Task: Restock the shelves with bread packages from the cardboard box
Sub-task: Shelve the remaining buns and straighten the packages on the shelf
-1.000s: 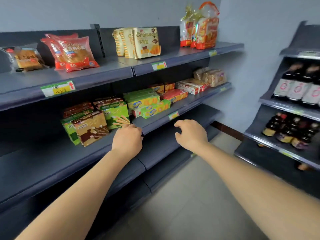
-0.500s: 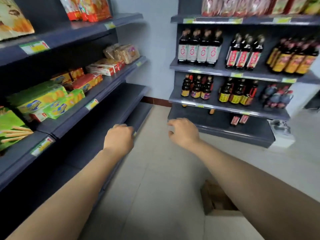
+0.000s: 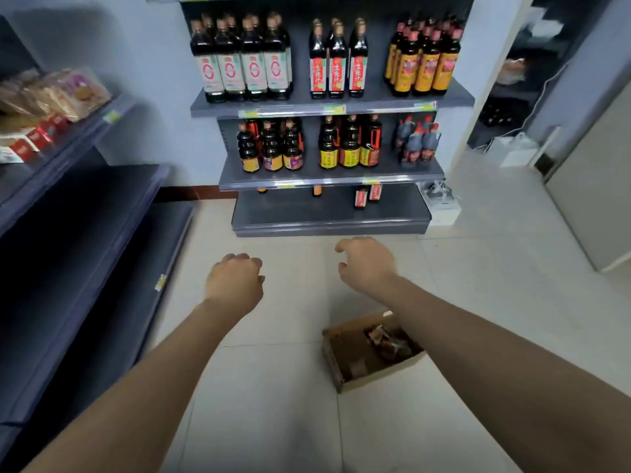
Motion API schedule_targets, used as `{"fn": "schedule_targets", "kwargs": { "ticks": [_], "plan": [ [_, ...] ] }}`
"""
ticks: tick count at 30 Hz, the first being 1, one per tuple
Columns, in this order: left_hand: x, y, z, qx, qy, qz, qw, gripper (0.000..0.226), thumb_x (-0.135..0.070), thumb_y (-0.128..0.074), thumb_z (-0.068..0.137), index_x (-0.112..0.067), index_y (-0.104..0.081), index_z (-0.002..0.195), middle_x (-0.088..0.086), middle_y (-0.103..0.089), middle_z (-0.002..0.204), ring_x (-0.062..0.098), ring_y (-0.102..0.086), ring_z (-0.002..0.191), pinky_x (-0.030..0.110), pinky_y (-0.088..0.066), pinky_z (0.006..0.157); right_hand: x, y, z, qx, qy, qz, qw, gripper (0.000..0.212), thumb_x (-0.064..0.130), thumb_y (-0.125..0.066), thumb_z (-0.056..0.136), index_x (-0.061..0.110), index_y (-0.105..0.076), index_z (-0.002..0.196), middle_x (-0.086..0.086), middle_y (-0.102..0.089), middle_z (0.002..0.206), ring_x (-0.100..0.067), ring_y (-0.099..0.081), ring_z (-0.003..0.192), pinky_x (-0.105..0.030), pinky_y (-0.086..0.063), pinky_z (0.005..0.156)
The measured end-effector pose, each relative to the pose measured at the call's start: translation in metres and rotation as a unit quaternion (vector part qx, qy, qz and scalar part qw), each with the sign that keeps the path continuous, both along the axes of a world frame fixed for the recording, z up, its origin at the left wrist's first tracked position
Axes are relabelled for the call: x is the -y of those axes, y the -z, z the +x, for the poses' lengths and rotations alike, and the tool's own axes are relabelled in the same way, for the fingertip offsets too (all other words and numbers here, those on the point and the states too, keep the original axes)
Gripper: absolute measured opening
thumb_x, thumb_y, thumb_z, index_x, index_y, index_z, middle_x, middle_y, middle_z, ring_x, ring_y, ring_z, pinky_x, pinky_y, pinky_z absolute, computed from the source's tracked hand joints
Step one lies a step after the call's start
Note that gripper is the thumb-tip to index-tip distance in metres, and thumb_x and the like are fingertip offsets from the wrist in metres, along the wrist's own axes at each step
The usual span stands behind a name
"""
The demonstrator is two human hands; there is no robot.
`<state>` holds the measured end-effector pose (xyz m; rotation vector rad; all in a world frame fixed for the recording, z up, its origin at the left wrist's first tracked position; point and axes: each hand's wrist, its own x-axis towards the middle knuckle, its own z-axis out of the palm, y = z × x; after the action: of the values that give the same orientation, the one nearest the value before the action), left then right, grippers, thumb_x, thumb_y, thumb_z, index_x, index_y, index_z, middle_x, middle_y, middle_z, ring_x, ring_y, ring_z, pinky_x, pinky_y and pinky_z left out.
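An open cardboard box [image 3: 345, 349] sits on the tiled floor, below my right forearm, with dark bread packages [image 3: 389, 343] lying inside it. My left hand [image 3: 234, 285] hangs in the air over the floor, fingers loosely curled, holding nothing. My right hand [image 3: 367, 266] is stretched forward beside it, fingers loosely bent and empty, above and beyond the box. Bread packages [image 3: 54, 93] lie on the grey shelf [image 3: 112, 117] at the upper left.
Two bare dark shelves [image 3: 102, 213] run along the left. Straight ahead a shelf unit [image 3: 327, 179] holds rows of sauce bottles [image 3: 246, 63]. A white box [image 3: 444, 206] stands at its right foot, and a doorway opens at the far right.
The view has swung right and down, away from the snack shelves toward the floor. The cardboard box has come fully into sight. Both hands stay empty and have dropped lower.
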<state>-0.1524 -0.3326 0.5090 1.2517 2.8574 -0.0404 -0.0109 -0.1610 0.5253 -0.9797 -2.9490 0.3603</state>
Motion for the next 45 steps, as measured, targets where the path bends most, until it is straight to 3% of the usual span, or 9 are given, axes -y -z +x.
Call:
{"fn": "schedule_targets", "kwargs": {
  "ticks": [14, 20, 23, 29, 33, 36, 45],
  "plan": [
    [-0.198, 0.1, 0.018, 0.078, 0.135, -0.05, 0.987, 0.028, -0.025, -0.044, 0.098, -0.017, -0.06, 0.12, 0.001, -0.061, 0.115, 0.02, -0.054, 0.11, 0.03, -0.044, 0.089, -0.162, 0.108, 0.056, 0.11, 0.131, -0.06, 0.983, 0.03, 0.018, -0.048, 0.094, 0.023, -0.057, 0.123, 0.0, -0.06, 0.118, -0.021, -0.052, 0.114, -0.034, -0.052, 0.085],
    [-0.262, 0.162, 0.032, 0.114, 0.182, -0.093, 0.972, 0.026, -0.025, -0.044, 0.098, -0.016, -0.062, 0.115, 0.003, -0.062, 0.107, 0.022, -0.056, 0.103, 0.03, -0.046, 0.084, -0.216, 0.172, 0.072, 0.141, 0.174, -0.106, 0.969, 0.027, 0.024, -0.05, 0.091, 0.028, -0.059, 0.117, 0.003, -0.062, 0.113, -0.019, -0.054, 0.111, -0.029, -0.043, 0.07],
    [-0.284, 0.198, 0.041, 0.152, 0.169, -0.108, 0.968, 0.024, -0.025, -0.046, 0.097, -0.015, -0.062, 0.111, 0.004, -0.062, 0.106, 0.023, -0.057, 0.101, 0.033, -0.049, 0.085, -0.24, 0.207, 0.08, 0.166, 0.18, -0.135, 0.96, 0.031, 0.023, -0.048, 0.091, 0.028, -0.057, 0.12, 0.001, -0.062, 0.113, -0.021, -0.055, 0.11, -0.032, -0.048, 0.075],
    [-0.326, 0.277, 0.064, 0.194, 0.135, -0.133, 0.963, 0.016, -0.02, -0.047, 0.095, -0.014, -0.06, 0.089, 0.005, -0.06, 0.09, 0.024, -0.057, 0.088, 0.029, -0.044, 0.069, -0.286, 0.287, 0.093, 0.219, 0.156, -0.193, 0.944, 0.024, 0.023, -0.049, 0.09, 0.022, -0.059, 0.111, -0.002, -0.062, 0.11, -0.024, -0.055, 0.107, -0.031, -0.045, 0.073],
    [-0.339, 0.337, 0.077, 0.223, 0.108, -0.161, 0.955, 0.017, -0.026, -0.05, 0.095, -0.016, -0.064, 0.096, 0.002, -0.063, 0.092, 0.022, -0.06, 0.087, 0.035, -0.054, 0.077, -0.309, 0.346, 0.101, 0.226, 0.145, -0.218, 0.938, 0.026, 0.03, -0.052, 0.091, 0.023, -0.06, 0.115, -0.003, -0.063, 0.113, -0.024, -0.056, 0.11, -0.034, -0.05, 0.082],
    [-0.344, 0.39, 0.086, 0.25, 0.091, -0.177, 0.947, 0.019, -0.028, -0.049, 0.095, -0.017, -0.064, 0.1, 0.002, -0.064, 0.098, 0.022, -0.059, 0.095, 0.037, -0.053, 0.082, -0.318, 0.398, 0.107, 0.245, 0.152, -0.248, 0.925, 0.028, 0.035, -0.054, 0.091, 0.024, -0.06, 0.116, -0.002, -0.062, 0.114, -0.024, -0.056, 0.11, -0.035, -0.05, 0.084],
    [-0.345, 0.566, 0.093, 0.305, 0.063, -0.242, 0.919, 0.017, -0.024, -0.052, 0.092, -0.019, -0.067, 0.1, 0.001, -0.062, 0.095, 0.021, -0.058, 0.093, 0.039, -0.052, 0.083, -0.322, 0.578, 0.106, 0.266, 0.15, -0.29, 0.907, 0.037, 0.04, -0.057, 0.09, 0.022, -0.061, 0.122, -0.003, -0.061, 0.119, -0.025, -0.054, 0.114, -0.035, -0.049, 0.086]
  ]
}}
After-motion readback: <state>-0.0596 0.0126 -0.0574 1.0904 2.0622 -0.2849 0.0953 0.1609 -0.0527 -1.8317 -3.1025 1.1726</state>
